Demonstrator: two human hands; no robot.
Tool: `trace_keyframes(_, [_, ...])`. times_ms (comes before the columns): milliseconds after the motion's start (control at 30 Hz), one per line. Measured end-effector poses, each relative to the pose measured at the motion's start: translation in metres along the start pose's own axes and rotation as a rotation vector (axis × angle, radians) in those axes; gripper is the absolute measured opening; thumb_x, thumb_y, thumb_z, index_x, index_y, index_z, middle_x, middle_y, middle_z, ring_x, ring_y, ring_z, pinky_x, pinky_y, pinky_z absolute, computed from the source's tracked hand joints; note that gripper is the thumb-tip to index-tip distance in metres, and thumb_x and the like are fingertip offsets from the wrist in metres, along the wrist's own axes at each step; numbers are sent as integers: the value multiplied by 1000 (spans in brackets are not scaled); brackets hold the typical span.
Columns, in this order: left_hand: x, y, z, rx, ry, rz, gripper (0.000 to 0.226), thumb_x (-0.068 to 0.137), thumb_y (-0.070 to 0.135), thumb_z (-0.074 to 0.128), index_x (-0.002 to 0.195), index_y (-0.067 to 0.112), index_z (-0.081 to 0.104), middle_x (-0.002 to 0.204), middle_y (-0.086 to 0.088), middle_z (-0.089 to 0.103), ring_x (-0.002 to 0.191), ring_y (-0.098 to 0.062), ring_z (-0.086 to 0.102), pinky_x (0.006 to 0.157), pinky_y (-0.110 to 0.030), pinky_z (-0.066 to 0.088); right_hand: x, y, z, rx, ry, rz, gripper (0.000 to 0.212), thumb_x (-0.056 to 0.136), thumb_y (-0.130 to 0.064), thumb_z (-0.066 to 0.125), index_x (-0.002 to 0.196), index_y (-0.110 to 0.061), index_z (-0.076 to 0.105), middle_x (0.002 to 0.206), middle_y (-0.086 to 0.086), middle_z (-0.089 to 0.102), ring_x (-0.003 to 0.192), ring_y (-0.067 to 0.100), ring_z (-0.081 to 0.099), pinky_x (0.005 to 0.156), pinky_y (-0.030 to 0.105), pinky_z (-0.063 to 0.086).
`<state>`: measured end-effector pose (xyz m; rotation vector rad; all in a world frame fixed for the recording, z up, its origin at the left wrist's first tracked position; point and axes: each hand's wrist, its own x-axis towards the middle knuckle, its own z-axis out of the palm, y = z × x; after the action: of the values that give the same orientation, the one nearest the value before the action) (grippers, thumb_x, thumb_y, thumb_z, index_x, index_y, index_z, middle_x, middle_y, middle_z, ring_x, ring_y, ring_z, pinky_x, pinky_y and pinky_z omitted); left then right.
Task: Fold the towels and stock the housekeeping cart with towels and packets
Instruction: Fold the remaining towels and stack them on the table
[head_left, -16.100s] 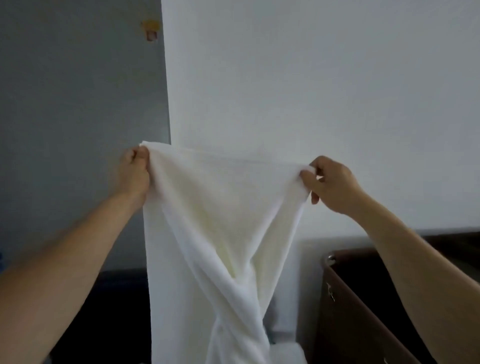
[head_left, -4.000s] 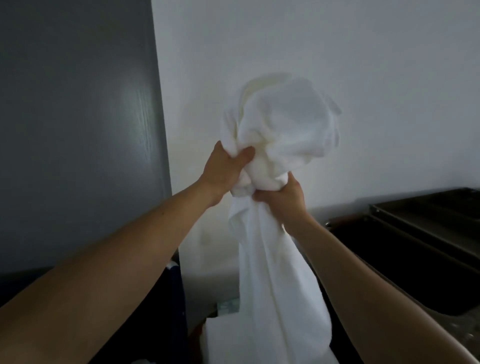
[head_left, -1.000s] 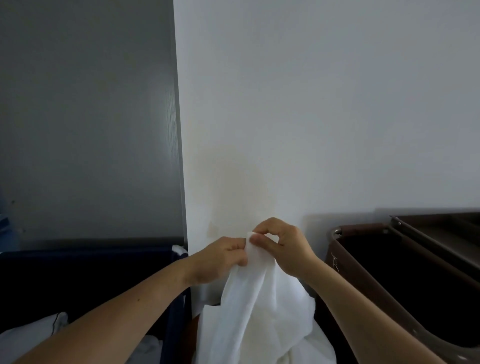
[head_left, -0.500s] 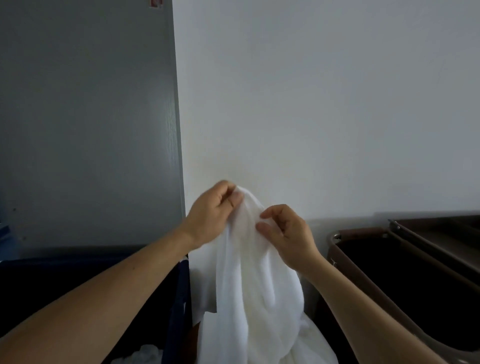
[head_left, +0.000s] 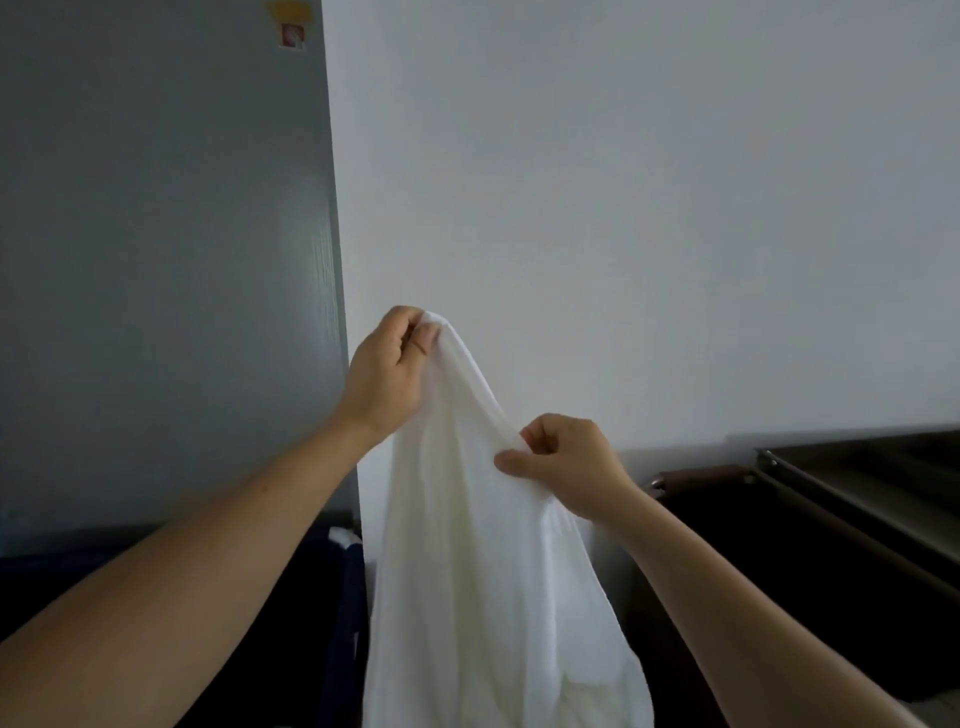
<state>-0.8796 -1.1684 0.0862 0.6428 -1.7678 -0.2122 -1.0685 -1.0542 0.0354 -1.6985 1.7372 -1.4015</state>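
Head camera showed my left hand (head_left: 387, 371) and right hand (head_left: 563, 462) both pinching the white towel (head_left: 467, 571); its lower end was cut off.

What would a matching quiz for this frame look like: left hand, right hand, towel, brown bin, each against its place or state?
Things:
1. left hand
2. right hand
3. white towel
4. brown bin

Places or states:
A. stands low at the right, against the wall
B. pinches the towel's highest point
C. hangs down between the two forearms
D. pinches the towel's edge lower down, to the right

Pairs: 1-B, 2-D, 3-C, 4-A
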Motion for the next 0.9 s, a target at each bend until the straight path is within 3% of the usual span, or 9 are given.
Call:
trace_keyframes(133, [24,4,-1,-56,117,-112,12,102,28,51,95,20,55,78,17,54,70,7,52,62,-4,35,-5,0,3,10,31,-210,22,77,-31,83,66,-40,66,62,-18,62,56,-2,52,58,11,41])
trace_keyframes(200, [25,6,2,-76,61,-111,12,101,30,52,97,21,58,79,18,57,70,12,53,63,-3,36,-6,9,13,-150,24,-189,19,80,-30,79,68,-34,66,68,-14,66,64,1,58,65,16,46])
trace_keyframes(267, [20,5,7,-109,22,-94,12,101,30,52,95,23,59,80,18,60,71,14,53,64,-3,38,-8,22,23,-337,-6,-113,17,84,-31,72,72,-19,67,72,-3,67,71,14,60,71,28,49])
trace_keyframes(433, [20,-9,2,-77,101,-130,12,101,29,52,93,24,58,81,18,58,72,16,53,63,-2,37,-14,53,33,-338,-9,14,31,84,-32,65,75,-2,64,73,12,64,57,12,45,59,34,46])
trace_keyframes(567, [21,-25,-10,-36,177,-149,14,101,28,51,91,20,57,77,16,56,71,14,53,62,-4,35,-15,68,30,-268,-73,61,23,84,-35,71,75,-14,69,68,-4,63,60,7,52,59,20,43])
trace_keyframes(700, [18,-34,-16,-18,182,-162,16,100,32,50,92,21,57,78,18,56,72,6,54,65,-10,36,-26,87,41,-308,-218,48,22,87,-37,71,70,-34,58,76,-17,58,65,-4,52,61,5,38])
trace_keyframes(767, [16,-32,-18,-24,174,-156,19,98,37,49,92,22,58,79,18,57,73,10,54,64,-7,37,-30,95,48,-307,-268,23,18,90,-39,67,76,-34,57,85,-18,58,73,-1,52,69,7,40])
trace_keyframes(833, [15,-30,-19,-46,182,-148,20,95,40,48,90,23,57,78,17,58,72,13,53,63,-4,36,-32,101,55,-320,-300,-24,16,93,-39,63,81,-31,56,90,-19,55,81,5,52,81,18,44])
trace_keyframes(900, [16,-29,-21,-55,192,-145,20,94,41,48,88,25,57,76,17,57,70,14,53,62,-4,36,-33,106,60,-342,-270,-31,17,94,-39,61,80,-31,56,84,-20,54,79,4,50,76,15,40])
